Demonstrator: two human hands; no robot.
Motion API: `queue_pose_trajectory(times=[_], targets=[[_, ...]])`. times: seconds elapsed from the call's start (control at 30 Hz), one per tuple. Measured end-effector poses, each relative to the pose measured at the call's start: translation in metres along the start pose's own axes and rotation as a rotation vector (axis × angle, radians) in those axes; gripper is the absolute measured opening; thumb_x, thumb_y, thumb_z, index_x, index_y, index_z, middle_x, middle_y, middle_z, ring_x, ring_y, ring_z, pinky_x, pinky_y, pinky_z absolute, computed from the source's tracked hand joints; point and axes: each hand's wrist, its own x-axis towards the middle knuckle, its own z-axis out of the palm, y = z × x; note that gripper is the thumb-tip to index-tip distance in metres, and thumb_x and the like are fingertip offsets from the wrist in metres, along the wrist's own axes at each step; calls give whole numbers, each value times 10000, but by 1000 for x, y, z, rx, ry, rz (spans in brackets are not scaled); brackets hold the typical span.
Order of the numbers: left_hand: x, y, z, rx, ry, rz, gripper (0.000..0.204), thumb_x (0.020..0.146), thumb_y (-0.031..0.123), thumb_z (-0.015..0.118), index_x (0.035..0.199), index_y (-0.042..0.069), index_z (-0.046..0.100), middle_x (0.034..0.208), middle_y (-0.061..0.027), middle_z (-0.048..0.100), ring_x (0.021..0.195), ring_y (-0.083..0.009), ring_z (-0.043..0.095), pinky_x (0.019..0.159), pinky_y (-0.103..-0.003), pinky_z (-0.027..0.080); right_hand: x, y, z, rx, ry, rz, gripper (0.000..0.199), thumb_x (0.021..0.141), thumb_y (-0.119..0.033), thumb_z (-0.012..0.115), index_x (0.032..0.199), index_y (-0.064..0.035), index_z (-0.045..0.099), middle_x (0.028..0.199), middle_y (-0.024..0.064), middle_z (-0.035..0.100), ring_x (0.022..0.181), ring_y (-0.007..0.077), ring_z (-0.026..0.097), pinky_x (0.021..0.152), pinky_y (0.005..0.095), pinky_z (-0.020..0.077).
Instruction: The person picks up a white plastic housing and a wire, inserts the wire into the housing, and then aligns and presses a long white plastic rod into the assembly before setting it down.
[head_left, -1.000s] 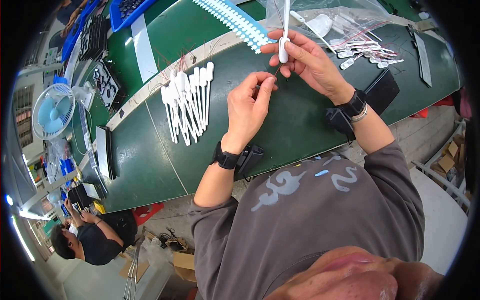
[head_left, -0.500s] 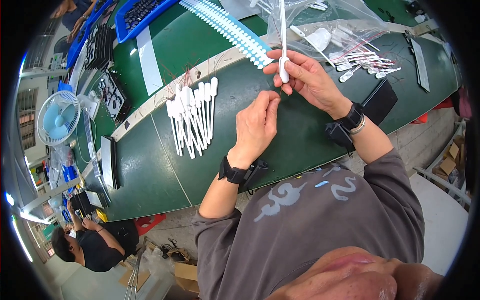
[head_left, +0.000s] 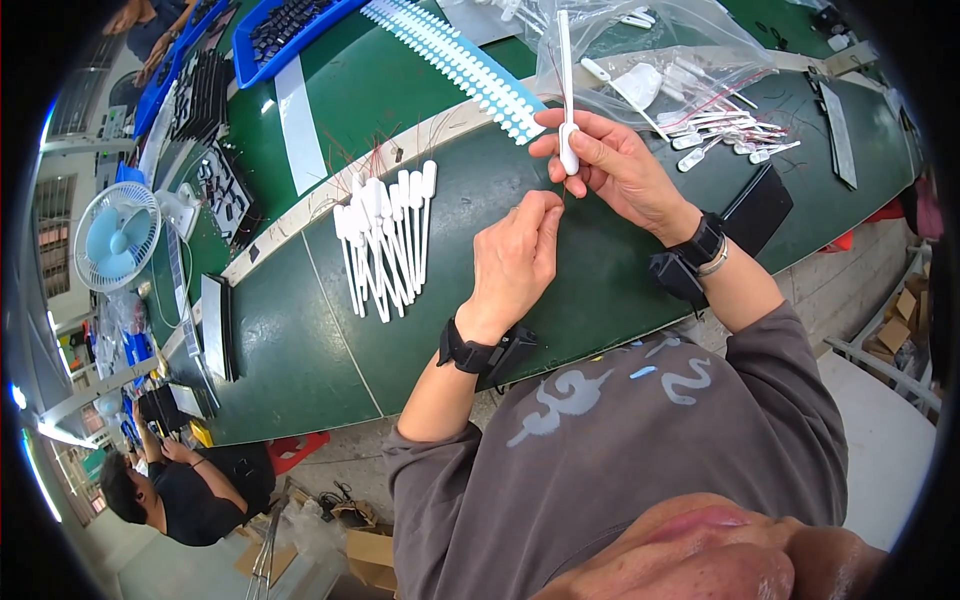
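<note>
In my right hand point(head_left: 630, 178), thumb and fingers are closed on a slim white plastic stick point(head_left: 566, 70) with a rounded, wider lower end. It stands nearly upright. My left hand point(head_left: 513, 262) is just below and to the left, thumb and forefinger pinched together on what looks like a thin wire coming from the stick's lower end; the wire is barely visible. Left of my hands lies a fanned pile of similar white sticks point(head_left: 416, 240), wide ends away from me, with thin reddish wires trailing off. More wired white pieces point(head_left: 692, 158) lie loosely at the right.
Behind my hands are a blue sheet of white stickers point(head_left: 455, 65) and a clear plastic bag point(head_left: 740, 55). A black flat box point(head_left: 760, 212) sits right of my right wrist. A blue tray point(head_left: 240, 58) of dark parts is farther off; a fan point(head_left: 120, 235) and another person point(head_left: 190, 500) are left.
The view has shifted slightly. Both hands keep the same hold, with the white stick and fingers appearing a little lower.
</note>
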Motion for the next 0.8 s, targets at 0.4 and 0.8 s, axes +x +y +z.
queue_pose_trajectory(times=[0.4, 0.8], targets=[[-1, -10, 3, -323, -14, -155, 78, 957, 104, 583, 993, 37, 599, 709, -51, 627, 562, -143, 575, 504, -282, 430, 0, 0, -3, -10, 29, -5, 406, 1023, -232, 501, 1365, -15, 475, 1141, 103, 656, 868, 74, 614, 646, 188, 485], [5, 8, -7, -660, -44, -451, 117, 961, 125, 592, 978, 18, 638, 665, -12, 616, 555, -43, 532, 506, -195, 419, 0, -1, -7, 52, 27, -43, 393, 1024, -230, 495, 1359, -24, 477, 1187, 132, 645, 878, 81, 624, 643, 188, 476]])
